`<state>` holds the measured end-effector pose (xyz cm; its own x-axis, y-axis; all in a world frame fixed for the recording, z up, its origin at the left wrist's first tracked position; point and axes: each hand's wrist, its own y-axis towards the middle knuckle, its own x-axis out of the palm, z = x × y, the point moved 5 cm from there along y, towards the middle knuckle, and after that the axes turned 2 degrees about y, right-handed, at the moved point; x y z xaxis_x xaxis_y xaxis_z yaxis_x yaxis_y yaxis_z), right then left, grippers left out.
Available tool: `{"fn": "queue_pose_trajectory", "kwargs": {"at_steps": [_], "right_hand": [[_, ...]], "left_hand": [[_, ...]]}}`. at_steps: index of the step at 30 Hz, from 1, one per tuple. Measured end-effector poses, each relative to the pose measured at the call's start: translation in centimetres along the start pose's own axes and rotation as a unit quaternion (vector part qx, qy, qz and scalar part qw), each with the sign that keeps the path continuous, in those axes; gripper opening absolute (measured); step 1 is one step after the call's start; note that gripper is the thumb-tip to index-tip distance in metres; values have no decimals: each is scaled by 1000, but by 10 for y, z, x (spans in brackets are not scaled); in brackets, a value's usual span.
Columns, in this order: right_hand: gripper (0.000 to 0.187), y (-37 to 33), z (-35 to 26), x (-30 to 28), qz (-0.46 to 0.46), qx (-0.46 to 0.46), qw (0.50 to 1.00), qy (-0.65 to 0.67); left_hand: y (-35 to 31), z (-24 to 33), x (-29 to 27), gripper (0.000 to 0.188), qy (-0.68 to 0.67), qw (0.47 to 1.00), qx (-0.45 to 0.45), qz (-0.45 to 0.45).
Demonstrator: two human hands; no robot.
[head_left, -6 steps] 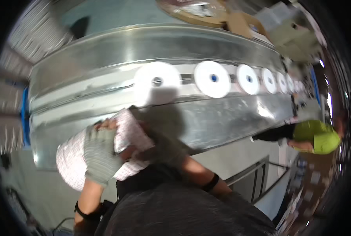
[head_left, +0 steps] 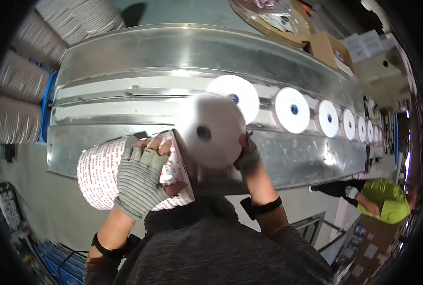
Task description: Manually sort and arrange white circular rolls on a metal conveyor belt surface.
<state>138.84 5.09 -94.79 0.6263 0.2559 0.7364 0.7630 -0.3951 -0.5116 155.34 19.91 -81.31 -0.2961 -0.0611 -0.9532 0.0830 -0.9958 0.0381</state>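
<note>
Across the front of the table, a red-printed white cylinder [head_left: 97,171], ringed like stacked tape rolls, lies on its side. My left hand [head_left: 142,178], in a grey ribbed fingerless glove, wraps over its right end, thumb near the end edge. To its right, my gloved right hand [head_left: 249,154] grips the right edge of a flat white roll [head_left: 216,147] with a dark centre hole. This roll is tilted and blurred, and partly covers another white roll [head_left: 247,95] with a blue core, lying on the track behind it.
Several white rolls [head_left: 289,109] line the track of the metal table [head_left: 287,166] toward the right. Tall stacks of rolls [head_left: 19,116] stand at left by a blue frame [head_left: 47,107]. A cardboard box [head_left: 323,45] is beyond; a person in yellow-green [head_left: 387,199] is at right.
My right hand has moved right from the cylinder's end and now holds a white roll out in front of it. My left hand stays on the cylinder. The whole view has shifted.
</note>
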Motion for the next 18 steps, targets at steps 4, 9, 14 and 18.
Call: {"fn": "queue_pose_trajectory", "kwargs": {"at_steps": [4, 9, 14, 18], "right_hand": [[82, 90, -35, 93, -40, -414, 588, -693], [69, 130, 2, 81, 0, -114, 439, -891], [59, -8, 38, 84, -46, -427, 226, -875], [62, -45, 86, 104, 34, -292, 699, -652]], "left_hand": [[1, -2, 2, 92, 37, 998, 34, 27], [-13, -34, -28, 103, 36, 998, 5, -51], [-41, -81, -22, 106, 67, 992, 2, -108], [-38, -90, -14, 100, 35, 998, 8, -58]]}}
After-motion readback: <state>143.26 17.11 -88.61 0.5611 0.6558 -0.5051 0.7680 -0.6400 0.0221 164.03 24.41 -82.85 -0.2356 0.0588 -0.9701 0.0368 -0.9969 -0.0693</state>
